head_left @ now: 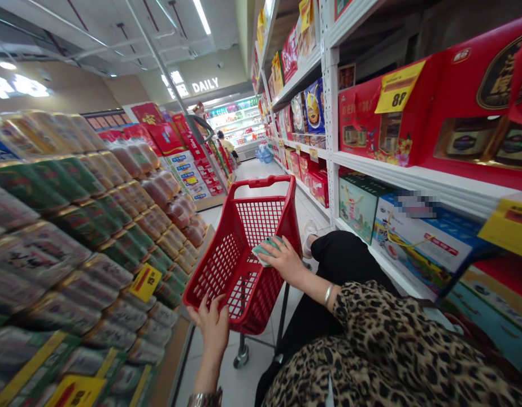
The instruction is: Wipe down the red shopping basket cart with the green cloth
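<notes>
"Red basket (227, 271), then. What's the left hand (211, 328) doing?"

"It's curling its fingers around the near rim and gripping it."

"And the right hand (285, 261)?"

"It's holding a pale green packet (265, 251) under slightly spread fingers, just over the basket's mouth."

"What's surrounding them?"

"Shrink-wrapped cans (74, 237) are rising in stacks on the left, red gift boxes (382, 116) are filling the shelves on the right, and a chilled display case (235, 127) is glowing at the aisle's far end."

Glossy red plastic basket (221, 271), smooth metal bangle (328, 294) (silvery)
</notes>
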Motion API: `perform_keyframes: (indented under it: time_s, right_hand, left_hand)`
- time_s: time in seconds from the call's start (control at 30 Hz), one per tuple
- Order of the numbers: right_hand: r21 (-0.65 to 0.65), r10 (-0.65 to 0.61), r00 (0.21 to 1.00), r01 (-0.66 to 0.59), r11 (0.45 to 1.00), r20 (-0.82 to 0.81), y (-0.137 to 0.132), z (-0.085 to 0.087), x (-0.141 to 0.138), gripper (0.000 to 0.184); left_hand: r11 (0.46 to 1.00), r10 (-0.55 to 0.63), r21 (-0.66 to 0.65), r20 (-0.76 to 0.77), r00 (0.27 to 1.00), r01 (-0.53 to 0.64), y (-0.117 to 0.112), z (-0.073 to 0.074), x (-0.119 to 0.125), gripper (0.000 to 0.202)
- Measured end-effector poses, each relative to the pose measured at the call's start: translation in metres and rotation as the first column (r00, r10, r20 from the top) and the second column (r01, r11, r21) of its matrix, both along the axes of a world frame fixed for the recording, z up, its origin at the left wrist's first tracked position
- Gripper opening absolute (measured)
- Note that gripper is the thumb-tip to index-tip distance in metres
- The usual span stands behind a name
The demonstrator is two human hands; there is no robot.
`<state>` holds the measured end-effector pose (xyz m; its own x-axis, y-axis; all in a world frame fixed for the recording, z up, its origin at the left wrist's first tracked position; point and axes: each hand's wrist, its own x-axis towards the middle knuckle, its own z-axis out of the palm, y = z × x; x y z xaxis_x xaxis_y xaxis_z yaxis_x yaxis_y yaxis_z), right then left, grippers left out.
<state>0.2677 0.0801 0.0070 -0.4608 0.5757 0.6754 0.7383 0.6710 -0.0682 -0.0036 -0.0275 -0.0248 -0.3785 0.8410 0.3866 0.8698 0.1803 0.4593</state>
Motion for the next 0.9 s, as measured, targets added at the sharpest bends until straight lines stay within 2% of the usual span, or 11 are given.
perform_keyframes:
  time_s: [0.37, 0.57, 0.73, 0.9]
  right_hand:
    - [0.009, 0.060, 0.998, -0.060, 0.998, 0.004, -0.004, -0.004, -0.016, 0.037]
    - [0.002, 0.010, 1.000, -0.010, 1.000, 0.026, 0.037, 0.010, 0.006, 0.040]
    - [-0.082, -0.047, 0.997, 0.052, 0.995, 0.055, 0.075, 0.016, 0.015, 0.039]
    - [-0.036, -0.030, 0.997, 0.033, 0.999, 0.068, 0.076, 0.022, 0.017, 0.036]
  left_hand:
    - [0.998, -0.052, -0.034, -0.040, 0.998, 0.050, 0.014, 0.016, 0.003, 0.038]
    - [0.998, -0.050, -0.031, -0.037, 0.998, 0.049, 0.014, 0.017, 0.000, 0.033]
    - [0.997, -0.061, -0.043, -0.034, 0.998, 0.060, 0.020, 0.011, -0.010, 0.034]
    - [0.996, -0.075, -0.047, -0.044, 0.996, 0.073, 0.030, 0.000, -0.019, 0.035]
